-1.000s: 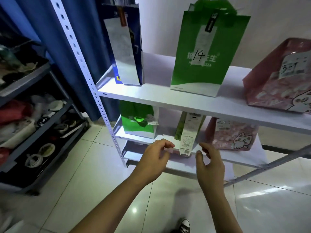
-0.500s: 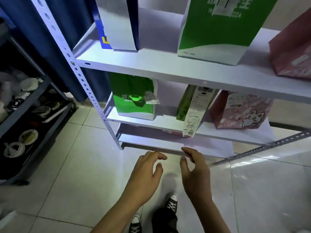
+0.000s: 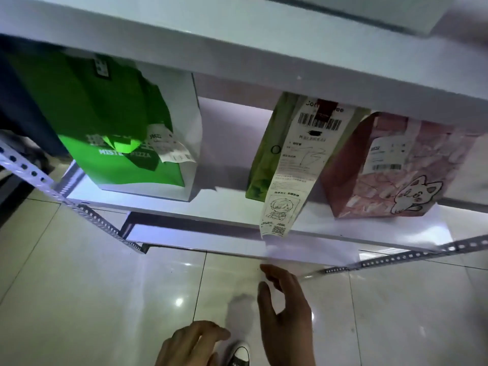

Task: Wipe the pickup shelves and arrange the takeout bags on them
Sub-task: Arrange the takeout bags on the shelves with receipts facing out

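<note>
Below, both hands hang empty over the floor tiles [image 3: 79, 299]: right hand [image 3: 286, 318] with loose open grip near the bottom shelf [image 3: 211, 244], left hand [image 3: 188, 344] relaxed.

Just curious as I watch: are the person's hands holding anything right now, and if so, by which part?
Nothing is held. The left hand and right hand hang empty with loose fingers below the lowest shelf.

Green bag [image 3: 113, 133], pink cat-print bag [image 3: 396, 170], seemingly white shelves [image 3: 237, 204].
</note>
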Tool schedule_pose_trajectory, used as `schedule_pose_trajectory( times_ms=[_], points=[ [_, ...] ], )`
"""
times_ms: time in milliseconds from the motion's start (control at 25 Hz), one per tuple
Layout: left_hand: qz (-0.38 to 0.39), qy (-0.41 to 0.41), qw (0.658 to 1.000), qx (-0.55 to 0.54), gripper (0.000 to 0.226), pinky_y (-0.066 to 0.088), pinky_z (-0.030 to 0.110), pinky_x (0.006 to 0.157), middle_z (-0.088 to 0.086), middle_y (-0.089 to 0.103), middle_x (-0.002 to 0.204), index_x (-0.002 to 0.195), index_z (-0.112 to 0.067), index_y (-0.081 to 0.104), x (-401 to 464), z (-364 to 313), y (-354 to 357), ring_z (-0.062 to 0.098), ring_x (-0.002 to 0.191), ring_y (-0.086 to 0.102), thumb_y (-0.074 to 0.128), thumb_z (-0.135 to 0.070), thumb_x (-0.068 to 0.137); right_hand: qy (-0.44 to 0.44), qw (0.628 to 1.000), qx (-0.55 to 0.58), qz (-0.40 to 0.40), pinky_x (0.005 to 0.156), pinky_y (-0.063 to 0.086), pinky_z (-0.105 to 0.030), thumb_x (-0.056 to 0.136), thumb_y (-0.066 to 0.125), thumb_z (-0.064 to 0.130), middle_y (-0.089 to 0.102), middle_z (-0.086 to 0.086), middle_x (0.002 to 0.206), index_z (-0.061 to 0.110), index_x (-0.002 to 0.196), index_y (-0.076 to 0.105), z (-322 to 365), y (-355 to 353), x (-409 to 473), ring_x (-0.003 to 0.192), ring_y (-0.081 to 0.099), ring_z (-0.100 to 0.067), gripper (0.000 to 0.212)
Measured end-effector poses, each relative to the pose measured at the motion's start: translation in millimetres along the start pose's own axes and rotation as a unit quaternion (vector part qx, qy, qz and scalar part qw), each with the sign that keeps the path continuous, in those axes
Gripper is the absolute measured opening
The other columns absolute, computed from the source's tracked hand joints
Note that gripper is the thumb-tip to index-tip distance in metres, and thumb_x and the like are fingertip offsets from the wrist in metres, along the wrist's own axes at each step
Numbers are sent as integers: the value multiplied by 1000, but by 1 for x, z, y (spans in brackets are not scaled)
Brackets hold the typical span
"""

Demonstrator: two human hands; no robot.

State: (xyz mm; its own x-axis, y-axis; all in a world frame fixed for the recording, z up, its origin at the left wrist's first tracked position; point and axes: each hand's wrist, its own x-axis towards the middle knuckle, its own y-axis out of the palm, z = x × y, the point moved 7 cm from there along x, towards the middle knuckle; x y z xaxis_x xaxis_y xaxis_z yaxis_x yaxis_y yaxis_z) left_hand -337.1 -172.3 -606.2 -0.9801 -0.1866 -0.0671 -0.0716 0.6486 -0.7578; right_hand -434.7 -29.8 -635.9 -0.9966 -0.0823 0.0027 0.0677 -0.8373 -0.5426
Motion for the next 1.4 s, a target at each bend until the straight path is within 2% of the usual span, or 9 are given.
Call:
schedule_pose_trajectory(
  times_ms=[520,760,840,960,1080,1120,1160,1200,1400],
  points=[
    [-141,20,987,80,51,38,15,90,-16,56,129,122,-40,58,113,113,13,6,110,54,65,-24,75,-191,980,21,-48,82,38,2,83,65,19,71,20,102,39,105,70,13,90,81,96,62,6,30],
    [-248,119,942,193,43,57,45,89,-4,74,103,97,-27,79,149,152,7,21,98,71,58,-21,60,-292,952,-86,18,77,60,-36,59,91,7,76,7,102,26,96,76,15,166,109,91,75,-23,44],
    [-318,141,918,188,21,60,48,82,-6,76,91,84,-31,81,153,158,8,19,90,73,67,-35,68,-332,923,-192,-9,65,58,-26,36,100,18,78,-1,85,18,79,79,15,185,112,71,76,-25,48],
    [-370,174,893,187,50,59,42,78,-6,76,79,71,-32,81,164,166,15,21,82,74,43,-60,88,-378,906,-175,-79,66,36,-15,50,64,21,75,-15,71,-1,65,76,25,189,93,65,73,-31,28],
    [-444,171,864,165,33,55,44,82,-4,75,77,67,-30,80,162,168,15,25,80,74,56,-52,73,-406,891,-85,-187,77,28,-27,47,35,29,69,-29,66,-18,58,67,22,201,79,69,68,-48,58],
    [-457,155,862,156,28,53,43,84,-3,75,79,69,-30,80,160,170,15,26,82,74,61,-49,61,-401,897,-66,-176,77,29,-27,46,32,32,71,-27,68,-16,62,69,17,203,84,70,69,-46,63],
    [-471,145,857,152,30,54,43,86,-2,74,82,74,-29,80,158,172,17,29,85,73,62,-44,55,-392,901,-62,-175,75,32,-25,38,53,5,74,-22,75,-11,69,74,16,201,89,74,71,-43,40],
    [-472,142,857,148,35,55,43,88,-1,74,88,80,-28,81,157,173,17,31,91,72,61,-39,54,-393,896,-82,-192,77,38,-25,39,87,20,77,-15,84,-2,79,78,18,199,93,79,73,-37,47],
    [-427,152,873,183,48,38,44,103,7,68,112,109,-17,74,143,170,13,33,111,63,49,-33,72,-451,867,-158,-142,101,45,-38,70,73,19,69,5,123,18,116,73,3,186,92,110,67,-20,46]
  ],
)
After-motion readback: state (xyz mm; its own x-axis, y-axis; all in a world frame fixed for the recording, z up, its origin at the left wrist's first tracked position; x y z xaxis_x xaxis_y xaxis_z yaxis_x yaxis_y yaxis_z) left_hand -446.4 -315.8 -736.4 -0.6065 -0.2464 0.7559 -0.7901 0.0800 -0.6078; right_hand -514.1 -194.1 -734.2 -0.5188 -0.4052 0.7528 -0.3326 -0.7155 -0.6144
